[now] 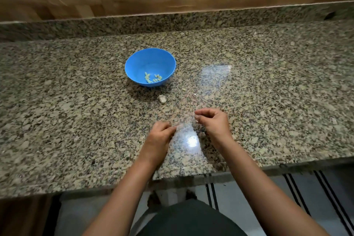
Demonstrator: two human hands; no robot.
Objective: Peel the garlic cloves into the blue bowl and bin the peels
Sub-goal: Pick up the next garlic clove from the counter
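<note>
Cloves (153, 78) are seen in the bowl (141, 59); a garlic piece (161, 99) is left near it. Left hand (160, 134) and right hand (212, 120) are curled (blurred); whether anything is pinched cannot be told.

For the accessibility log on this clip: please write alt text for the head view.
The left hand and right hand hover with curled fingers over a speckled granite counter; anything pinched is too blurred to tell. Beyond them a blue bowl holds a few peeled garlic cloves, with a pale scrap near it.
</note>
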